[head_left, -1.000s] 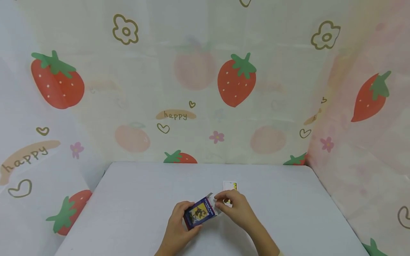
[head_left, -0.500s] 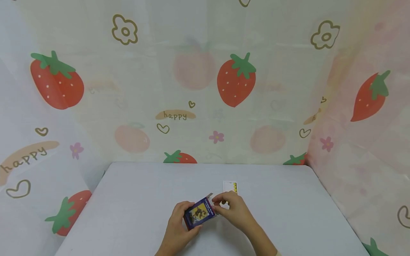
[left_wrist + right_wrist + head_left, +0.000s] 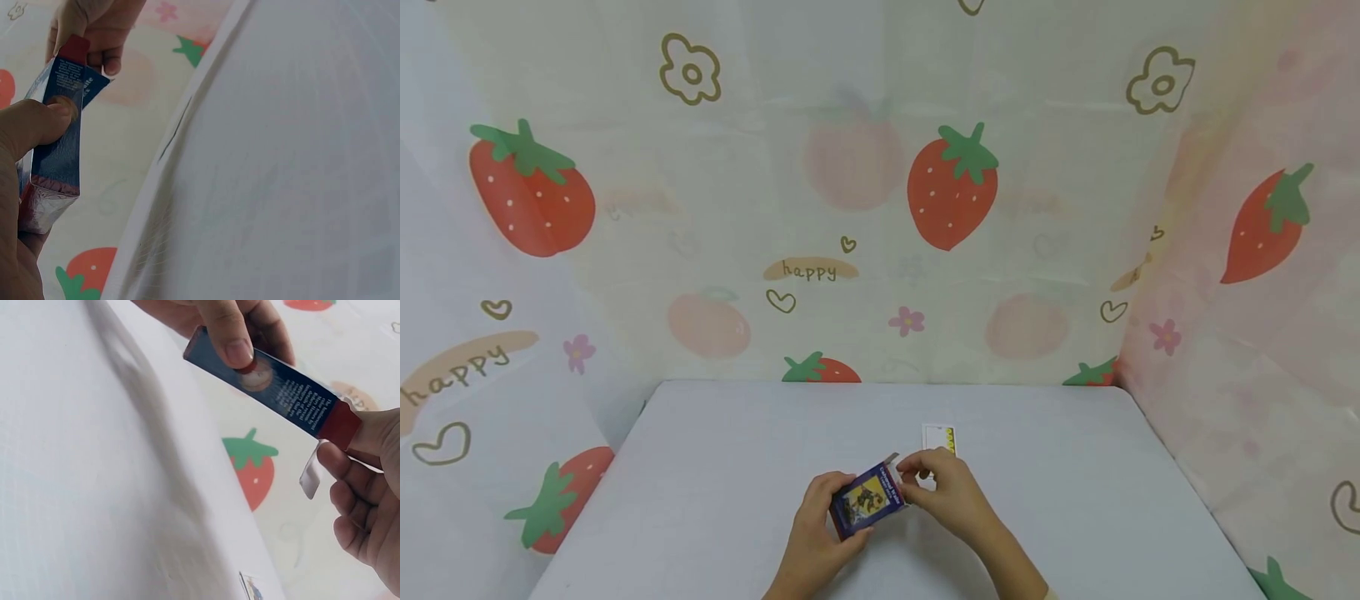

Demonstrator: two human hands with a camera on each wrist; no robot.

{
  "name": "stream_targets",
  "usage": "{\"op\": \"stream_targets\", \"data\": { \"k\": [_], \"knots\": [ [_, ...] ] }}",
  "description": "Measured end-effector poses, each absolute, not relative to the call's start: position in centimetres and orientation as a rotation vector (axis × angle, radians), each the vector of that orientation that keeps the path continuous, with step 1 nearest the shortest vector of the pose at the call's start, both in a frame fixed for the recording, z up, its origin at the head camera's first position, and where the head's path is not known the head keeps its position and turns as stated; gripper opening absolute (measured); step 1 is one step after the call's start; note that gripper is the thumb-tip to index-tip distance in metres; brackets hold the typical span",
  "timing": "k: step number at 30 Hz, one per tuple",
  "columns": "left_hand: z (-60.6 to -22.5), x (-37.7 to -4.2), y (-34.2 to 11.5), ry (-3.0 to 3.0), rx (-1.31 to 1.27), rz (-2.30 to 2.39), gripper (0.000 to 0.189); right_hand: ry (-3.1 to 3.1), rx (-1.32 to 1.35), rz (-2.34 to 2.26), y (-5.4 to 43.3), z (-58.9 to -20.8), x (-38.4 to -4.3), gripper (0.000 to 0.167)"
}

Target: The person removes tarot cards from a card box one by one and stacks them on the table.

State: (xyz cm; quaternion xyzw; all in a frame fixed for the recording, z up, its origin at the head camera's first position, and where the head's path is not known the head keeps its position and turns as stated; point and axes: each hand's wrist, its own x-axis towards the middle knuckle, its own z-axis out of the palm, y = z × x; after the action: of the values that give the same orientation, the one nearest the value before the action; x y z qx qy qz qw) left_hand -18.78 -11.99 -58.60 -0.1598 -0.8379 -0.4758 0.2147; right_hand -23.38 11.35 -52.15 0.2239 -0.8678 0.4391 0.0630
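Observation:
The left hand (image 3: 822, 521) holds a small dark blue tarot card box (image 3: 867, 502) tilted above the table, thumb on one narrow side and fingers round the other. The box's front carries a yellow picture and pale lettering. Its upper right end stands open, with a red flap (image 3: 340, 426) and a pale flap (image 3: 310, 475) folded outward. At that end, the right hand (image 3: 953, 493) pinches the box's edge between thumb and index finger, its other fingers loosely curled. The inside of the box is hidden. Behind the right hand, a white-bordered card (image 3: 937, 437) with yellow marks lies partly covered.
A white-covered table (image 3: 737, 467) spreads beneath both hands. Close behind and at both sides hang cloth walls (image 3: 880, 250) printed with strawberries, hearts and flowers.
The right hand has shifted slightly left, closer against the box's open end, and the pale flap there shows less. The left hand and the box keep their place.

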Motion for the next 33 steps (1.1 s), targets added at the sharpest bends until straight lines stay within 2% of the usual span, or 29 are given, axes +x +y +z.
{"op": "stream_targets", "data": {
  "k": [33],
  "knots": [
    [-58.2,-18.6,-12.1,-2.342,-0.408,-1.311,0.077,-2.597,0.646,1.341,12.7,-50.7,-23.5,0.023]
  ]
}}
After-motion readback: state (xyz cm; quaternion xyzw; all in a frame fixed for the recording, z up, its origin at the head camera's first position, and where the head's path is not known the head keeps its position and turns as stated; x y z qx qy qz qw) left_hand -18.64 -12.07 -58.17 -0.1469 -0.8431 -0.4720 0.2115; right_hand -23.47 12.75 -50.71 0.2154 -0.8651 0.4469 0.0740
